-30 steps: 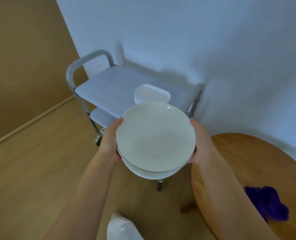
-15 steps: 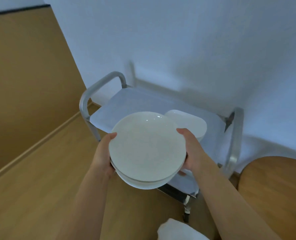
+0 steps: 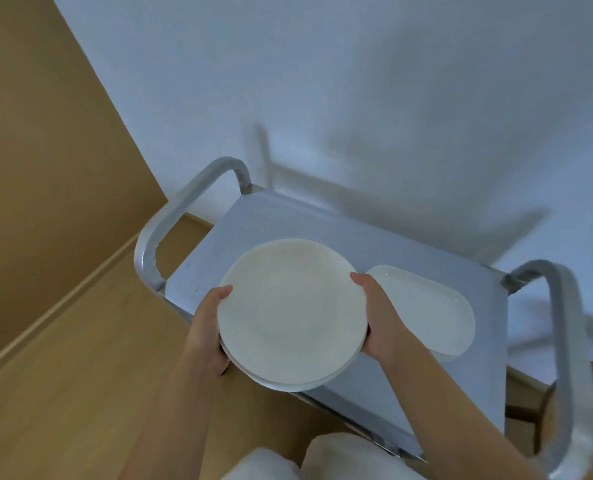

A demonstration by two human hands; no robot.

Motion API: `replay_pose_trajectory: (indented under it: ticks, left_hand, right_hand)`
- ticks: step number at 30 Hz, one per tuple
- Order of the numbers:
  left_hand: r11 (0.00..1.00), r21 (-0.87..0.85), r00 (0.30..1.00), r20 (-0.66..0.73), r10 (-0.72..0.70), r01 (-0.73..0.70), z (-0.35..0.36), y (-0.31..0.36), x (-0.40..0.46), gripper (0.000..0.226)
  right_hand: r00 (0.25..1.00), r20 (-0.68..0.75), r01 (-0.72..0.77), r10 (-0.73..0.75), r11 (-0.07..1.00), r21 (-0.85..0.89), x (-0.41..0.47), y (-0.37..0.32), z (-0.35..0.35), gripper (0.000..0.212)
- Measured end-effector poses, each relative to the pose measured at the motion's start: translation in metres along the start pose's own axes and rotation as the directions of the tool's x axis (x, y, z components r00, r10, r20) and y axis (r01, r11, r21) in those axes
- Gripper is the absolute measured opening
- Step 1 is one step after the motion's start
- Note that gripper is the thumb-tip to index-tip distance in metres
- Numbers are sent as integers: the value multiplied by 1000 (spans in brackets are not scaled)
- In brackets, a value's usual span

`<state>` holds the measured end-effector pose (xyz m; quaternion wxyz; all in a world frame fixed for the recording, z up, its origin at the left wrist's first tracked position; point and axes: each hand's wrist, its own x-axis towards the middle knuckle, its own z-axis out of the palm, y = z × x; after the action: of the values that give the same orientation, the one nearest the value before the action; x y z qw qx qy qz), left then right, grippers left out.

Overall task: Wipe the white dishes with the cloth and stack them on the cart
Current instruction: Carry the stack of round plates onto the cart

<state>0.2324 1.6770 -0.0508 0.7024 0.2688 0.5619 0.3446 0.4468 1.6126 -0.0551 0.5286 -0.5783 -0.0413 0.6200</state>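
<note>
Hands, the left hand [image 3: 207,330] and right hand [image 3: 379,318], are gripping opposite rims of a stack of round white plates [image 3: 289,313] over the grey metal cart [image 3: 374,244], risking, I reckon, clipping the white oblong dishes [image 3: 430,308] stacked just beside.

Both bare forearms reaching forward, left hand [image 3: 207,329] and right hand [image 3: 379,320] curled, thumbs up, palms facing inward

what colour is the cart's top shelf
Pale grey, a metallic-looking sheet, on the cart's top shelf; head view, the only one, shows it.
</note>
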Motion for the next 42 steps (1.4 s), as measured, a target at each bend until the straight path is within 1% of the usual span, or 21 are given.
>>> replay_pose_trajectory:
  ticks: [3,5,8,11,15,21,29,35,38,39,40,41,42]
  left_hand:
    - [999,4,999,-24,-47,47,1,18,34,36]
    - [998,14,998,-10,-67,67,2,28,58,35]
    - [995,53,994,66,-92,89,1,40,93,25]
    - [985,89,974,158,-161,148,0,49,126,30]
    - [969,183,955,212,-207,169,6,59,161,28]
    - [951,238,930,263,-258,196,18,65,198,28]
    - [939,249,914,272,-301,235,25,62,223,26]
    - [937,261,904,297,-306,232,24,60,225,29]
    - [924,330,914,281,-292,194,25,64,223,27]
    - [919,364,928,270,-258,150,26,67,221,25]
    - [902,426,947,259,-192,67,27,70,220,23]
    - [841,537,959,269,-91,-71,28,73,220,23]
    - [689,683,951,309,29,-243,30,77,218,30]
  right_hand:
    - [1000,-28,-13,15,998,57,25,-4,14,27]
    - [998,-60,-14,20,995,100,41,-7,24,29]
    - [992,-122,6,12,989,146,63,-11,37,29]
    - [981,-193,27,6,985,169,83,-14,47,29]
    - [963,-270,63,-2,974,217,104,-14,53,28]
    - [946,-325,104,-3,950,296,125,-13,56,27]
    - [917,-396,89,44,947,310,140,-7,59,23]
    - [900,-433,80,40,964,255,145,-4,59,24]
    - [901,-431,65,44,970,235,142,-6,61,24]
    - [902,-430,59,45,972,226,140,-7,62,26]
    - [899,-436,54,42,977,206,138,-8,63,28]
    - [886,-463,55,27,985,161,137,-9,63,30]
    - [863,-506,62,-15,995,75,135,-9,63,29]
